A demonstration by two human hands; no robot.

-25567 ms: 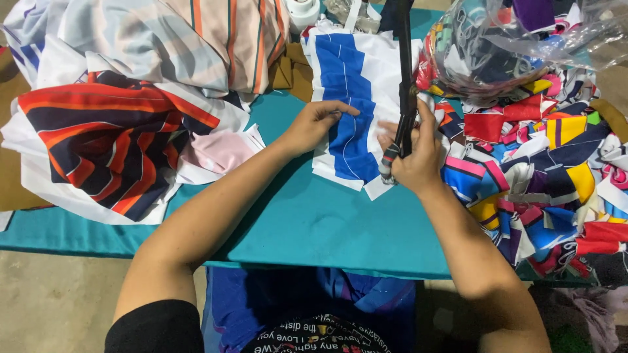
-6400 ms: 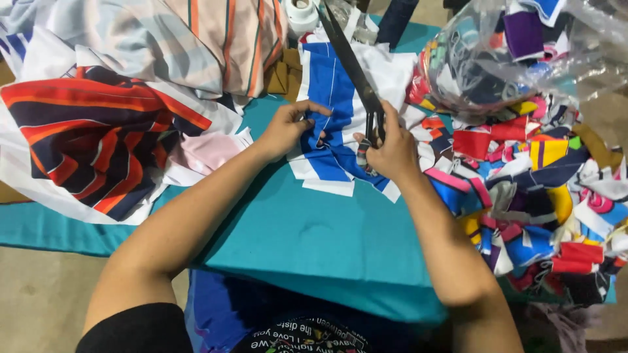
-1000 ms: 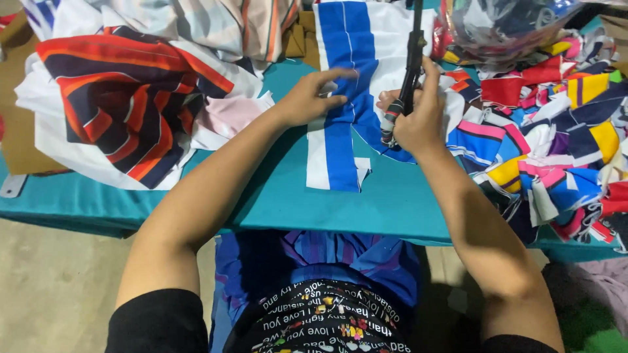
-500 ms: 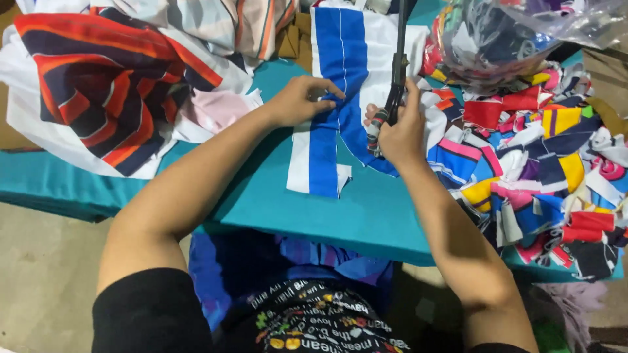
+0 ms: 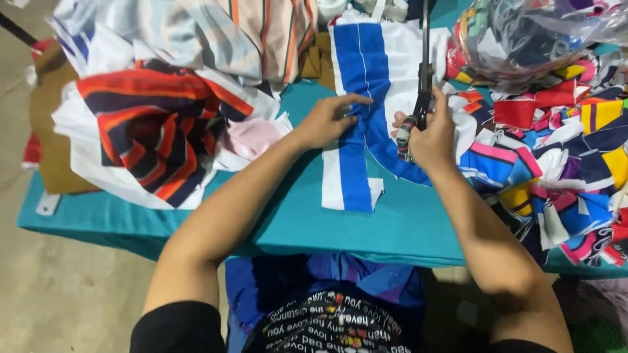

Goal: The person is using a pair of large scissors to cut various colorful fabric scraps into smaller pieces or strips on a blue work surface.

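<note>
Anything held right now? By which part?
Right hand holds scissors by the handles. Left hand pins the blue-and-white cloth near its cut edge.

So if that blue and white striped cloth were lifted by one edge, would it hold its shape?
Probably not. The blue and white cloth bunches under the left hand, so it looks floppy. It seems thin and light, and would likely slide on the smooth teal table.

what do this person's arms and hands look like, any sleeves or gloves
Both arms are bare from the short black sleeves down. The left hand and right hand wear no gloves; no rings, watch or bands show. The black top has printed lettering on the chest.
</note>
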